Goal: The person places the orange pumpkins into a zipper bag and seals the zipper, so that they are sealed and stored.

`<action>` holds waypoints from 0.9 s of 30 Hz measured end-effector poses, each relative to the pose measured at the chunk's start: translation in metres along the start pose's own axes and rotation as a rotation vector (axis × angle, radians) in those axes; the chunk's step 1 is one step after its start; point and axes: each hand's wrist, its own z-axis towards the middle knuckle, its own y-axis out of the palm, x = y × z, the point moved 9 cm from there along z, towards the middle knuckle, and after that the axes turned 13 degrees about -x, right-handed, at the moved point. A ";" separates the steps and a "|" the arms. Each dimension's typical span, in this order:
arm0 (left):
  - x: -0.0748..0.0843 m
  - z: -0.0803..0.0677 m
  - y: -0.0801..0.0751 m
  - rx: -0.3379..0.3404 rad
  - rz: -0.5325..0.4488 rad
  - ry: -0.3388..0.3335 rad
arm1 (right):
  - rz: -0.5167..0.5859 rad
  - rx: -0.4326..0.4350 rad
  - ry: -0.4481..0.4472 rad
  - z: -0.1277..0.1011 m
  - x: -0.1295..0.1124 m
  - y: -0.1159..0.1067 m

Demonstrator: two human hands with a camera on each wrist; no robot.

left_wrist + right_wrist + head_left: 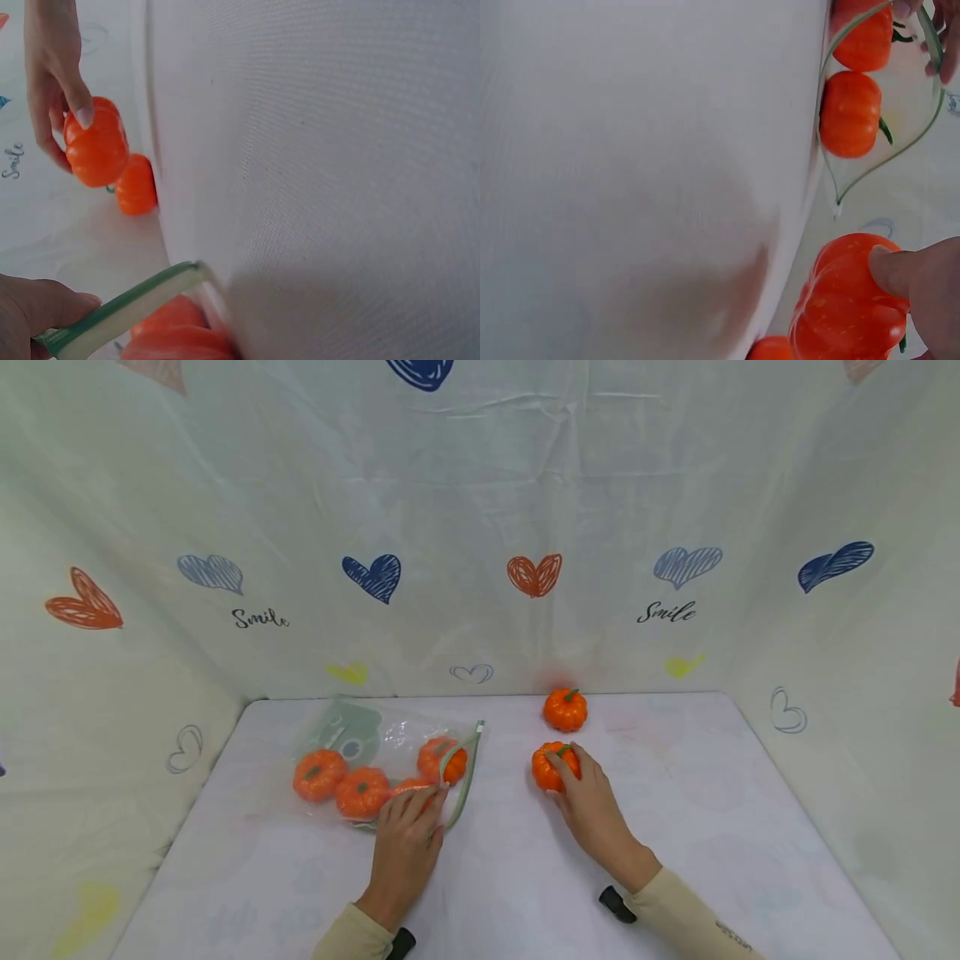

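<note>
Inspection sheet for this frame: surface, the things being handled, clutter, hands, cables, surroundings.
Surface: white table, faint prints on its cover.
Things in hand: clear zip bag lying flat, mouth open to the right, four orange toy pumpkins inside; near pumpkin outside the bag.
Clutter: far pumpkin stands alone behind the near one.
Hands: left hand pinches the bag's green zip edge; right hand grips the near pumpkin.
Cables: nothing seen; a dark wrist mount at each cuff.
Surroundings: pale cloth backdrop with hearts and "Smile" on three sides.
</note>
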 end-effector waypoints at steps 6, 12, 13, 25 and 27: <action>-0.001 0.000 0.000 -0.007 -0.005 -0.009 | 0.004 -0.024 -0.078 0.004 -0.030 0.015; 0.000 0.000 0.001 -0.031 0.003 -0.027 | 0.011 -0.064 -0.128 0.010 -0.054 0.027; 0.000 0.000 0.001 -0.035 0.006 -0.029 | 0.012 -0.068 -0.137 0.011 -0.057 0.029; 0.000 0.001 0.000 -0.031 0.007 -0.026 | 0.007 -0.056 -0.217 0.021 -0.086 0.044; 0.000 0.001 0.000 -0.028 0.010 -0.025 | -0.007 -0.055 -0.222 0.022 -0.089 0.047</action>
